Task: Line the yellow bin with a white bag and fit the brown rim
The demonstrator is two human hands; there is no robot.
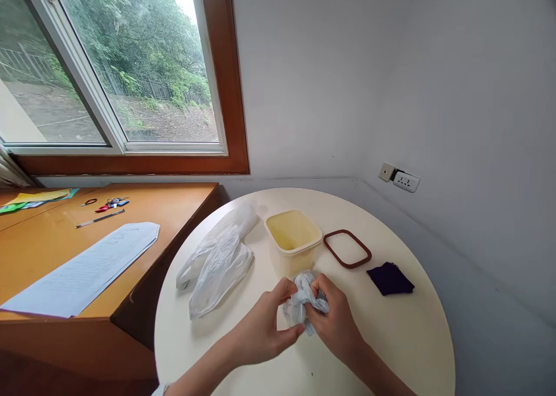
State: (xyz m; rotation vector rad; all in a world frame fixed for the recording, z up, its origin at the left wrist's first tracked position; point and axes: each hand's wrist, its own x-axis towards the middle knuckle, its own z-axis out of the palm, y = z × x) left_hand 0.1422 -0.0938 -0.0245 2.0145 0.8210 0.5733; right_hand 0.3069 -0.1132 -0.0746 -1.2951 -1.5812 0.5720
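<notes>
Between my two hands, in front of the container, is a crumpled white plastic bag (300, 303), bunched and twisted. My left hand (270, 326) grips its left side, thumb and fingers curled round it. My right hand (332, 315) pinches the bag's right side, with part of it bulging past the fingers. Just beyond my hands stands a pale yellow square container (290, 261), open at the top. Two more white plastic bags lie loosely to its left, one nearer me (220, 268) and one behind it (237, 219).
The round cream table (186, 349) also bears a brown square ring (347, 265) and a dark purple cloth (390, 279). At left, a wooden desk (174, 205) holds papers (87, 268), a pen (99, 219) and keys (113, 204). A wall socket (406, 181) is at right.
</notes>
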